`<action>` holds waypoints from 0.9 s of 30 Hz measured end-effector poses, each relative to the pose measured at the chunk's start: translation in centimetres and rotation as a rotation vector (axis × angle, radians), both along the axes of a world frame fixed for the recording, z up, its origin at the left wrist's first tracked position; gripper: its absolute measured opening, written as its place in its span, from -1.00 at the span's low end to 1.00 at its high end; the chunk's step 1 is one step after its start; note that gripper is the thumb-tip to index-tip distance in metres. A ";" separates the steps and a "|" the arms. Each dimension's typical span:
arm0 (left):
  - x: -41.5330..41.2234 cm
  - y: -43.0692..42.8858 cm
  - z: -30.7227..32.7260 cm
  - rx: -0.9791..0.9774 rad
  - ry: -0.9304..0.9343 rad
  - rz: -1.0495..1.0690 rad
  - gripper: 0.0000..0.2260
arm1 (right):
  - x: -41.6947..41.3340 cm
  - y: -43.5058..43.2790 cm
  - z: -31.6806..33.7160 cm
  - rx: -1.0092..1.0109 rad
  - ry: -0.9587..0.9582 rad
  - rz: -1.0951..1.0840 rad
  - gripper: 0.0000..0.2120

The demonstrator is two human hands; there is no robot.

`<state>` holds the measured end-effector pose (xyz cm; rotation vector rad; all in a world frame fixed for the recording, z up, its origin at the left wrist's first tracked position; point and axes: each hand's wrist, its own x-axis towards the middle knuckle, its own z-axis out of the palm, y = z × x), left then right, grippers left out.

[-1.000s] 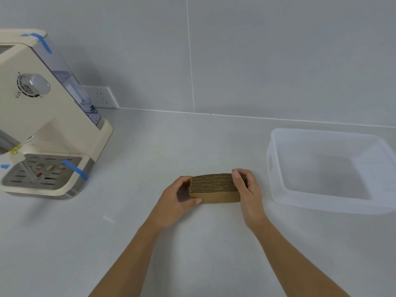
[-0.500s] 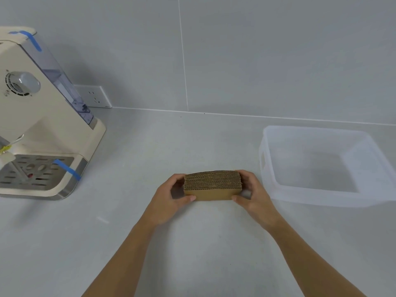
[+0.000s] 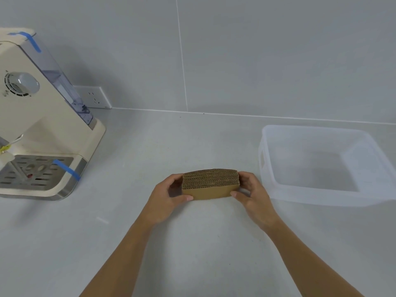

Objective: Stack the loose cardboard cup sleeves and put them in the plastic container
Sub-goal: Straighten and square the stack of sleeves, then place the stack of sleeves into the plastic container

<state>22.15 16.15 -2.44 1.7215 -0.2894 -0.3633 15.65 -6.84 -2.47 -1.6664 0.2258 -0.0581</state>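
Brown ridged sleeves [image 3: 210,184]; translucent white container [image 3: 265,151]; cream machine [image 3: 42,125] with blue tape [image 3: 66,172]; grey counter [image 3: 192,243].

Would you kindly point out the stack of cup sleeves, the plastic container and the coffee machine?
stack of cup sleeves [image 3: 211,192], head view, flat front face.
plastic container [image 3: 300,199], head view, near wall.
coffee machine [image 3: 42,129], head view, cream side panel.

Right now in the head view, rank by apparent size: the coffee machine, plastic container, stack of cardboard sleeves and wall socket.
1. Coffee machine and plastic container look about alike; the machine is cut off at the frame edge, so no ranking.
2. Stack of cardboard sleeves.
3. Wall socket, though it sits farthest from the camera.
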 end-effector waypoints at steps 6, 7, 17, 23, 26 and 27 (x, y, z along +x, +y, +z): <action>-0.1 -0.2 0.2 -0.098 0.066 0.069 -0.55 | 0.0 0.6 0.4 0.006 0.000 -0.035 -0.57; 0.0 -0.2 0.4 -0.103 0.072 0.077 -0.55 | 0.0 0.7 0.5 0.007 -0.001 -0.040 -0.57; 1.1 -0.4 5.6 -0.173 0.008 0.180 -0.58 | 1.4 1.0 5.8 0.007 -0.138 -0.108 -0.64; 1.9 -2.4 10.2 -0.204 -0.088 0.172 -0.60 | 1.8 -0.4 9.9 0.085 -0.232 -0.156 -0.67; 2.1 -4.1 11.7 -0.212 -0.118 0.143 -0.61 | 1.4 -1.9 11.2 0.122 -0.260 -0.184 -0.69; 2.1 -4.9 12.1 -0.216 -0.122 0.134 -0.61 | 1.3 -2.4 11.5 0.127 -0.264 -0.199 -0.70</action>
